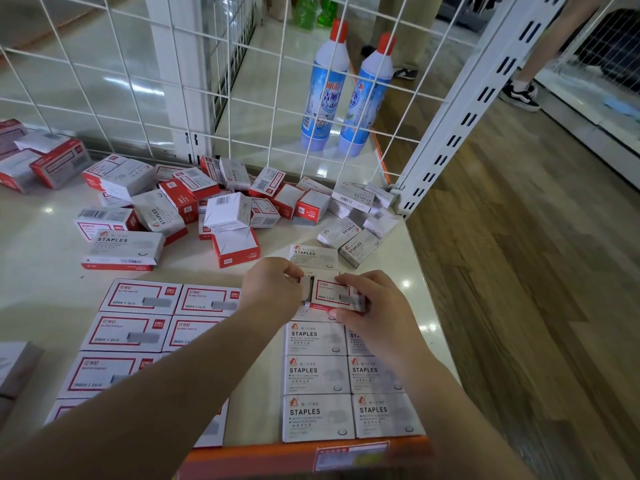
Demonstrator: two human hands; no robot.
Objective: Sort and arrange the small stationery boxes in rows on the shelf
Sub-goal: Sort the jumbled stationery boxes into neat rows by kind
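Note:
Both hands hold one red-framed staple box (329, 292) above the shelf (41, 244). My left hand (273, 289) pinches its left end flap; my right hand (372, 303) grips its right end and front edge. Below them, grey STAPLES boxes (317, 375) lie flat in two neat columns on the right. Red-framed boxes (138, 296) lie in rows on the left, partly hidden by my left forearm. A loose heap of mixed boxes (207, 202) covers the back of the shelf.
A white wire grid (242, 81) backs the shelf, with two blue bottles (323, 91) behind it. A white slotted upright (460, 112) stands at the right corner. The orange shelf edge (277, 455) runs along the front. A person's legs (523, 88) stand on the wooden floor.

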